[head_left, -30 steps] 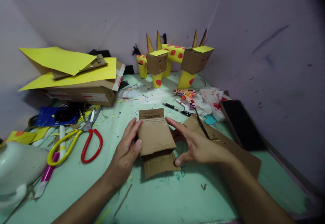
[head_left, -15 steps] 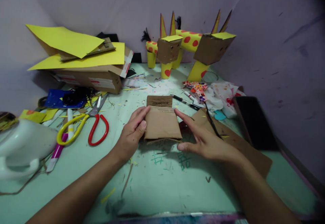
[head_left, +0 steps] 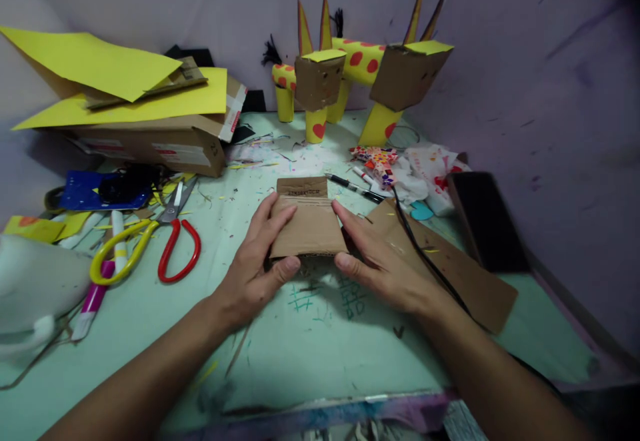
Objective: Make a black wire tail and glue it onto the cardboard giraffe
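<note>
A small cardboard box (head_left: pixel 310 229) rests on the table in front of me, its far flap (head_left: pixel 302 187) with printed lettering sticking out at the back. My left hand (head_left: pixel 260 257) grips its left side, fingers along the side and top, thumb by the front edge. From the right, my right hand (head_left: pixel 373 257) holds the opposite side, index fingertip at the far right corner and thumb at the near right corner. Whatever lies inside or under the box is hidden.
Left are scissors (head_left: pixel 173 211), a purple marker (head_left: pixel 93 301), a white mug (head_left: pixel 43 291) and a carton (head_left: pixel 195 151) under yellow sheets. Two cardboard-headed animal figures (head_left: pixel 320 84) stand behind. At right lie a pen (head_left: pixel 350 186), a cardboard sheet (head_left: pixel 470 287) and a phone (head_left: pixel 487 221).
My left thumb has moved from the box's left side to its front edge. The front flap that showed below the edge is now out of sight. The whole view has shifted slightly.
</note>
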The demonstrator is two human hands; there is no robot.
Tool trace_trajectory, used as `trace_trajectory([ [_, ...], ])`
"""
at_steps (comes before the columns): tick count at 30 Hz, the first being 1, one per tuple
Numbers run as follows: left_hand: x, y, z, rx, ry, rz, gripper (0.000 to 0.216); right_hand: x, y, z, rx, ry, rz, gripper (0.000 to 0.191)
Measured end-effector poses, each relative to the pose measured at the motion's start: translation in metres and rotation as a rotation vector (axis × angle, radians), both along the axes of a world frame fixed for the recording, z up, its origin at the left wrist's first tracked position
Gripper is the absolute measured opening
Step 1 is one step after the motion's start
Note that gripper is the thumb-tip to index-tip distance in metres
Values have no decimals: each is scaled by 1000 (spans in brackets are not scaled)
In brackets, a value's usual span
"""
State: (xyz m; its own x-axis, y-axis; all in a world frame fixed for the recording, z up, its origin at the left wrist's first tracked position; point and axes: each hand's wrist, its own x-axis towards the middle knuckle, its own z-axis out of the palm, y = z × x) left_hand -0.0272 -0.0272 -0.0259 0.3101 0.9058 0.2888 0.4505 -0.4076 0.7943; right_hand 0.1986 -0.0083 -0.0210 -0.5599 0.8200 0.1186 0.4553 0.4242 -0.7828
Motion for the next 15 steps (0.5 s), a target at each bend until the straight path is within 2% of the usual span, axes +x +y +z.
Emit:
trace_trajectory([
  [3,8,-2,2,18,-56,99,43,-7,-2,-2,-4,3,-46,76],
  [7,17,9,-1,55,-96,177,37,-21,1,-8,-87,94,-210,77],
  [11,20,21,-4,60,-180,179,34,-29,5,-11,-192,217,-265,80],
  [15,19,19,-6,4,-260,116,37,-29,4,-15,-198,274,-237,77],
])
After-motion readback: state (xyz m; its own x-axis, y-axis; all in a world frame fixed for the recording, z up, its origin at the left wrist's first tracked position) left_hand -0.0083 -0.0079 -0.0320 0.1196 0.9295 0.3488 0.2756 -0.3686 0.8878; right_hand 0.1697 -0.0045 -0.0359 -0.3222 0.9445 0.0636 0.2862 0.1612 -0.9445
